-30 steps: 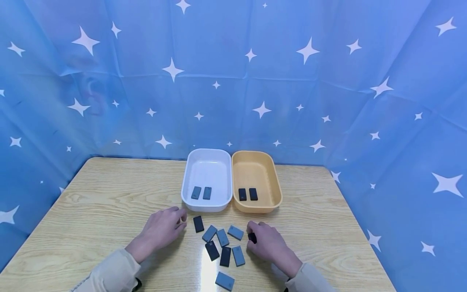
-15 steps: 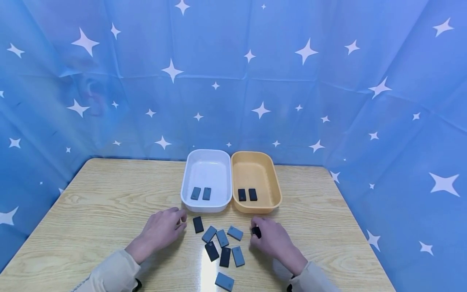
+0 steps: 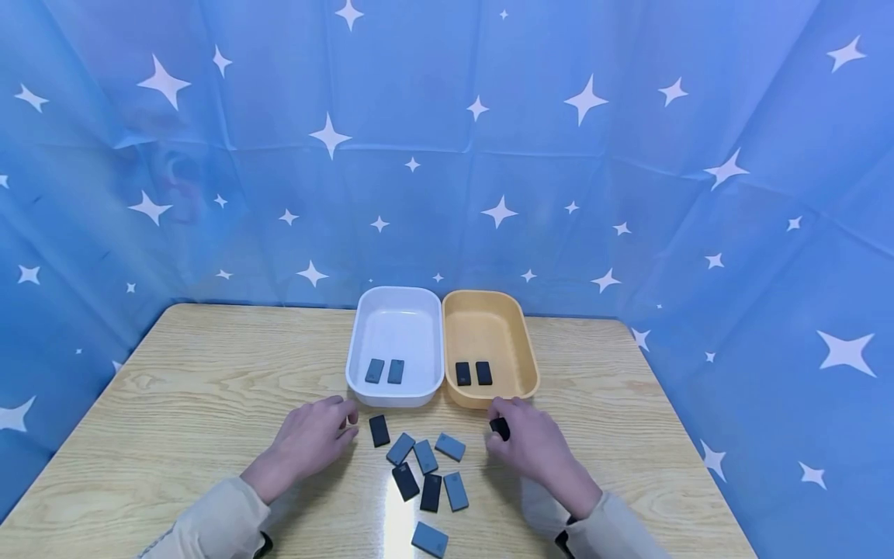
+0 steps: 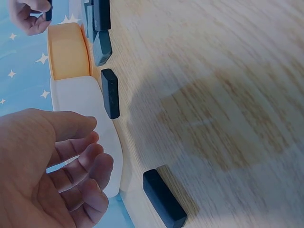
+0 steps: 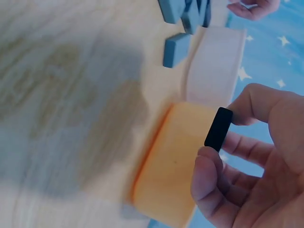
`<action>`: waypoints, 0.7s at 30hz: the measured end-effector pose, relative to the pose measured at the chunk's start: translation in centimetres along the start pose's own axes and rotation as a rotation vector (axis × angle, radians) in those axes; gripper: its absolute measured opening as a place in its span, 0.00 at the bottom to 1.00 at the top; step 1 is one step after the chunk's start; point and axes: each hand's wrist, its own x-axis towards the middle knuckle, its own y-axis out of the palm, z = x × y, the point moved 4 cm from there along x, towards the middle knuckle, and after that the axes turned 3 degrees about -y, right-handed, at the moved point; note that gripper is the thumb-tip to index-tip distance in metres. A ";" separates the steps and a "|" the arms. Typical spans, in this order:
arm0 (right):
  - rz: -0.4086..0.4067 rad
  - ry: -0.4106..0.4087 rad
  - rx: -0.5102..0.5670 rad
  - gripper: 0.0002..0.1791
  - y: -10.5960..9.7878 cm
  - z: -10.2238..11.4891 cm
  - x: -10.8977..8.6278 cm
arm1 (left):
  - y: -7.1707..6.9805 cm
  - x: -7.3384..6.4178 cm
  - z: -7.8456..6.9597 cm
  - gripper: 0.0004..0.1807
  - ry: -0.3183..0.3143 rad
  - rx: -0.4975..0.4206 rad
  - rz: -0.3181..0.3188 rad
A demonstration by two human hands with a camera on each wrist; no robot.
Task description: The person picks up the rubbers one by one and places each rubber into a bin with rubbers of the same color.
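Note:
My right hand (image 3: 531,441) pinches a small black rectangular block (image 5: 218,129) between thumb and fingertips, raised at the near rim of the orange bin (image 3: 528,365). Two black blocks (image 3: 463,374) lie in that bin. In the white bin (image 3: 359,330) beside it are two blue-grey blocks (image 3: 396,372). My left hand (image 3: 303,439) hovers over the table left of the pile, fingers loosely bent and holding nothing. Nearest to it in the head view is a black block (image 3: 379,430). Another dark block (image 4: 164,199), seen in the left wrist view, is hidden in the head view.
Several blue-grey blocks (image 3: 450,446) and black blocks (image 3: 431,493) lie loose on the wooden table (image 3: 230,365) between my hands. One blue-grey block (image 3: 429,539) sits apart, closer to me. A blue curtain (image 3: 419,194) with white stars hangs behind the table.
The right hand has moved away from the loose blocks, forward and slightly right to the orange bin's near rim, carrying the black block. My left hand stays in place.

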 end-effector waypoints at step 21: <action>-0.072 -0.021 -0.006 0.09 -2.9 0.1 1.5 | 0.1 0.0 -0.1 0.04 -0.005 0.000 0.007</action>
